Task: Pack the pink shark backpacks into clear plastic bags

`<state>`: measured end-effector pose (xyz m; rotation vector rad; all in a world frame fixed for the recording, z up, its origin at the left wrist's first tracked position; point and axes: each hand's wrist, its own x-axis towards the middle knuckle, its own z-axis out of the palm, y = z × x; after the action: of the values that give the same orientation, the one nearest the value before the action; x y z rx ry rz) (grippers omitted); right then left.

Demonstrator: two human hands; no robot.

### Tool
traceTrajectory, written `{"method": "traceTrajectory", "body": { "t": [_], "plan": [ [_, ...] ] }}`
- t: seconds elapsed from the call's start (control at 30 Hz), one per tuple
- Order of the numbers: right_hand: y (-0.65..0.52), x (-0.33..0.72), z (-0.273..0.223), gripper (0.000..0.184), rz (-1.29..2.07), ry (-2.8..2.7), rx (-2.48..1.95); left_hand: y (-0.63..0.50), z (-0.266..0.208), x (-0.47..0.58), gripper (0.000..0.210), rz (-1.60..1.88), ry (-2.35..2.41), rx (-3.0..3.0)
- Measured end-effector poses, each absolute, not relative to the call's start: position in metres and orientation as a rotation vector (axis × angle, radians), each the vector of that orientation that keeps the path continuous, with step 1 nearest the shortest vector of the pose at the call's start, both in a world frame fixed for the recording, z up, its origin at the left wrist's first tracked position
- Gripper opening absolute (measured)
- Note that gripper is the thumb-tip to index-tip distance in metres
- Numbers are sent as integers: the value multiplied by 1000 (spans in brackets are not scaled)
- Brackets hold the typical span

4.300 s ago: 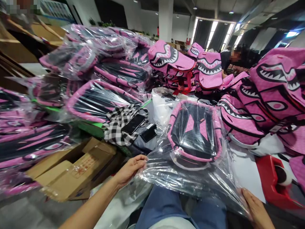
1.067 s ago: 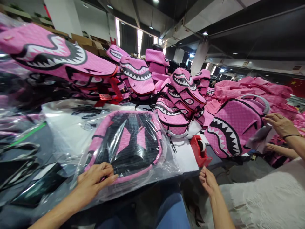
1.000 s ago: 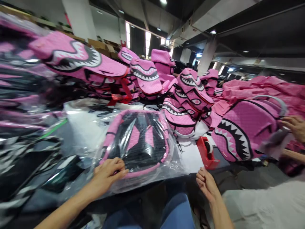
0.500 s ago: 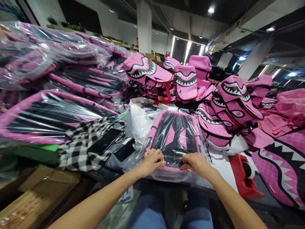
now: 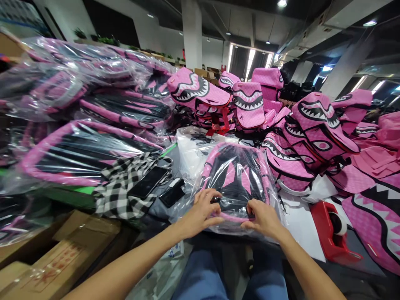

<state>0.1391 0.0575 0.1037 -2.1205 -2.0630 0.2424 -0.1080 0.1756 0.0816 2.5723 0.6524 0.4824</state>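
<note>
A pink and black backpack (image 5: 237,175) in a clear plastic bag lies before me on the table, its padded back facing up. My left hand (image 5: 203,210) grips its near edge on the left through the film, fingers curled over the top and thumb low along the pink rim. At the near right, my right hand (image 5: 262,216) is closed on the same edge, fingers bent and thumb underneath. Loose clear film spreads round the bag's sides. What lies under the fingertips is hidden.
Bagged backpacks (image 5: 90,150) are piled at the left. Pink shark-mouth backpacks (image 5: 312,133) stand at the back and right. A red tape dispenser (image 5: 328,233) is at the right. A checkered cloth (image 5: 115,187), a phone (image 5: 148,182) and a cardboard box (image 5: 59,258) are at the left.
The left hand's fingers have spread wider from its thumb along the near edge. My right hand's thumb has dropped lower on the rim. The view has turned slightly left.
</note>
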Motion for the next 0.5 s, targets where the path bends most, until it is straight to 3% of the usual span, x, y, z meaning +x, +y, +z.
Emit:
{"method": "traceTrajectory", "body": {
  "t": [0.13, 0.37, 0.5],
  "plan": [
    [62, 149, 104, 42, 313, -2063, -2087, 180, 87, -141, 7, 586, 647, 2795],
    [49, 148, 98, 37, 330, -1943, -1857, 216, 73, -136, 14, 464, 778, 2560],
    [1, 170, 92, 43, 256, -1485, -1737, 224, 65, -127, 22, 414, 777, 2456]
  ]
}}
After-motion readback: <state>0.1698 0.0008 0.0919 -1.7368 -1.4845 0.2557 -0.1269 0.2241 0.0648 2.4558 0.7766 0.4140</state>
